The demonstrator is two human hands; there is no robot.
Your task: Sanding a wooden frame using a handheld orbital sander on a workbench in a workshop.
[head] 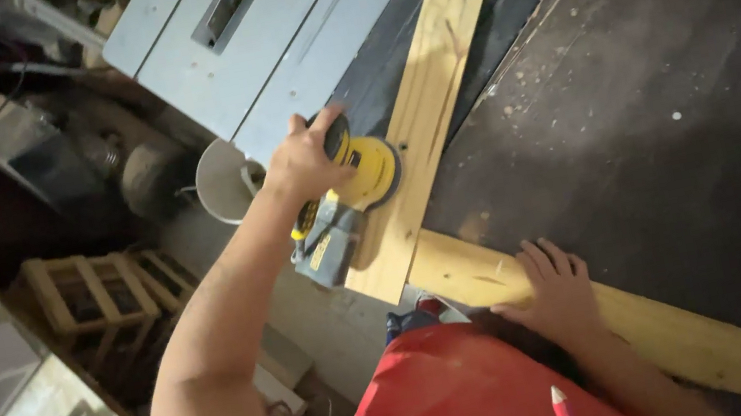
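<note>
Two hands are at work: the left hand (pixel 306 156) grips a yellow sander (pixel 362 171) pressed on the near half of a pale plank (pixel 430 86); the right hand (pixel 553 293) lies flat, fingers spread, on a second board (pixel 678 341) along the dark surface (pixel 679 113). The plank's far half likely remains.

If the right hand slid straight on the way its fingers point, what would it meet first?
The right hand lies flat on the lighter plank, fingers pointing onto the dark worktop. It would likely cross the plank's edge onto bare worktop; nothing else shows in that line.
</note>
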